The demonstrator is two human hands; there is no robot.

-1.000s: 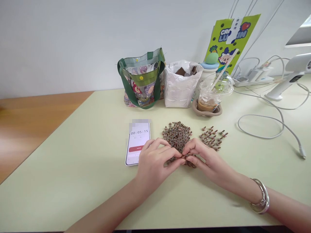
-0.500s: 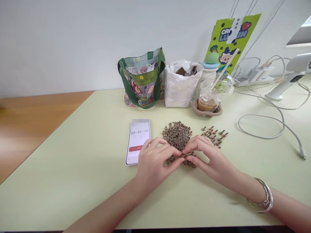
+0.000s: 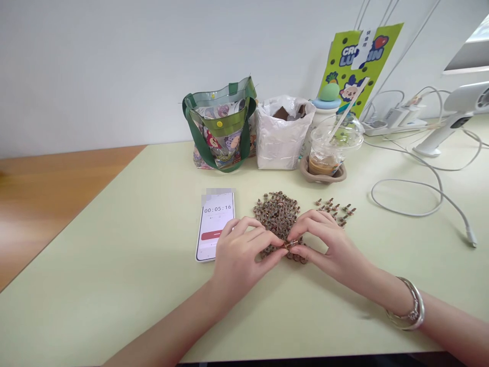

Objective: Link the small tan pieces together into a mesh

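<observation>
Between the fingertips of both hands is a small copper-coloured screw (image 3: 291,244), lying roughly sideways. My left hand (image 3: 244,252) pinches its left end with thumb and index finger. My right hand (image 3: 326,242) has its thumb and index finger closed on the right end. Whether a nut or washer sits on it is too small to tell. Just beyond and beneath the fingertips spreads a large pile of similar screws (image 3: 275,211). Several more screws (image 3: 333,206) lie apart in loose rows behind my right hand, which partly hides them.
A phone (image 3: 205,244) showing a timer lies beside my left hand. Along the wall stand a green-trimmed bag (image 3: 220,130), a white plastic bag (image 3: 280,142), a bottle (image 3: 328,103) and a drink cup (image 3: 324,153) in a cardboard holder. A white cable (image 3: 439,193) loops at right.
Both hands keep their pinch at the same place over the pile, and slightly more of the screw shows between them. The view has shifted a little; the phone timer moved on one second.
</observation>
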